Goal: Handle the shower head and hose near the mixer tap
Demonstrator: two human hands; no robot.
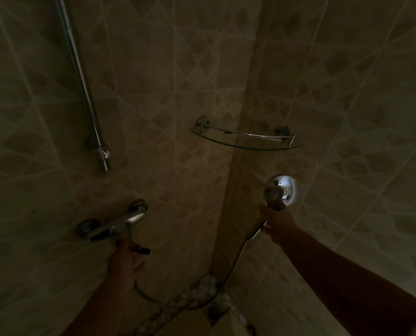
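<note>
In a dim tiled shower corner, my right hand [278, 223] grips the handle of a chrome shower head [282, 189], held up near the right wall with its shiny round back toward me. Its hose [228, 277] loops down and left toward the mixer. My left hand [125, 259] is under the chrome mixer tap [119, 223] on the left wall, fingers curled round its lever or underside; the dark hides the exact grasp.
A chrome riser rail [80, 78] runs up the left wall. A glass corner shelf [245, 139] with a chrome rail sits in the corner above the hands. A mosaic tile band [197, 294] crosses the walls low down.
</note>
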